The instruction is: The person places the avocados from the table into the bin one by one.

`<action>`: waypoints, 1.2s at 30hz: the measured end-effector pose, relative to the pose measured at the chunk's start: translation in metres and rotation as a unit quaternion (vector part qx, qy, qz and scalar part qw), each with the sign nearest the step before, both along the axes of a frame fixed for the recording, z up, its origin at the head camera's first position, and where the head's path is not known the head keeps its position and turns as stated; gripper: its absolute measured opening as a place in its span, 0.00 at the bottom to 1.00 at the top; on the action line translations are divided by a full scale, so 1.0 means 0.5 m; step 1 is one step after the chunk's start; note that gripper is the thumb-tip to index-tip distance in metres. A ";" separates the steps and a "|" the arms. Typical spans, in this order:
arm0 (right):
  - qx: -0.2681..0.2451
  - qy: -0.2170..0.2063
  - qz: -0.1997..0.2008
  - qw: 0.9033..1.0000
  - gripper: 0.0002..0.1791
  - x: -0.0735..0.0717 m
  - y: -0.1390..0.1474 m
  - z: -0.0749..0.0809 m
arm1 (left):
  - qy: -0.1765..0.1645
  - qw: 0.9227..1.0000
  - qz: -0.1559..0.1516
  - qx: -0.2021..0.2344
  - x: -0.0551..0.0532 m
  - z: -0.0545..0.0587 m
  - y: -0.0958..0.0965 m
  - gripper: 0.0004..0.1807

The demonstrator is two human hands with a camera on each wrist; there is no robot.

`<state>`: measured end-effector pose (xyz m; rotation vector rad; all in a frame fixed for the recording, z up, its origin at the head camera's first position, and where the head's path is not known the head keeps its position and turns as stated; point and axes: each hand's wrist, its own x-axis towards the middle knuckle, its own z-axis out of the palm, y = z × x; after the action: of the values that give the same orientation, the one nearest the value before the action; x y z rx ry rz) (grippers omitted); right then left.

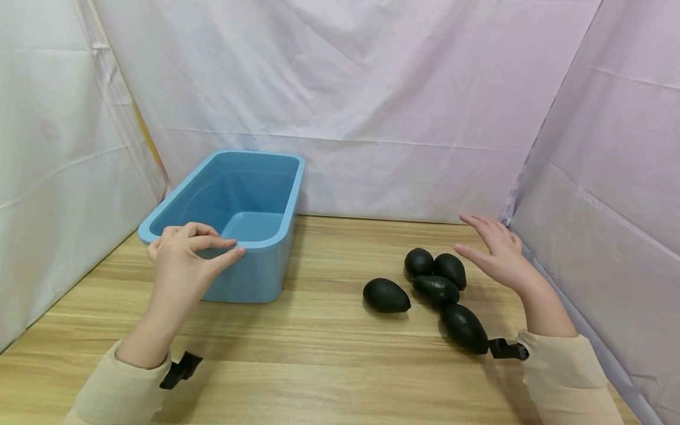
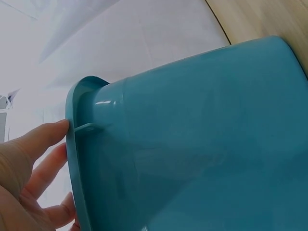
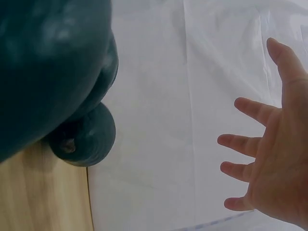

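Note:
My left hand (image 1: 183, 260) is at the near rim of a light-blue plastic tub (image 1: 249, 274). Its thumb and forefinger come close together there. The left wrist view shows the fingertips at the rim's upper edge, with the tub's outer wall (image 2: 202, 134) filling the frame; whether they touch it I cannot tell. Several dark avocados lie on the table: one (image 1: 386, 296) apart at the left, the others bunched, including a front one (image 1: 463, 329). My right hand (image 1: 496, 251) hovers to the right of the bunch, fingers spread, holding nothing. In the right wrist view, avocados (image 3: 53, 62) loom at left.
Pale cloth sheets (image 1: 372, 106) enclose the wood-grain table (image 1: 319, 360) at the back and both sides. The tub stands at the back left, its visible floor bare. A black wrist mount (image 1: 508, 349) on the right sleeve sits close to the front avocado.

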<state>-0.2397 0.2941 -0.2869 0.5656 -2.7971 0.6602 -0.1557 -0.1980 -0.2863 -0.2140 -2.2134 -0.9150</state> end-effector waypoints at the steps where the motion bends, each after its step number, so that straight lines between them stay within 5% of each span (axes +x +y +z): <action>1: -0.003 -0.002 -0.003 1.000 0.35 0.001 0.004 -0.003 | -0.002 1.000 0.000 0.000 0.000 0.000 0.000 0.10; 22: -0.003 -0.028 -0.050 0.998 0.37 -0.003 0.068 -0.035 | -0.050 0.998 0.019 -0.021 0.008 0.019 0.004 0.11; 36: -0.014 -0.049 -0.035 0.998 0.38 -0.029 0.088 -0.076 | -0.053 0.998 0.018 -0.019 0.007 0.020 0.006 0.11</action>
<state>-0.2544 0.3381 -0.3248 0.4384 -2.8789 0.7301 -0.1520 -0.1951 -0.2763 -0.1448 -2.3272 -0.8829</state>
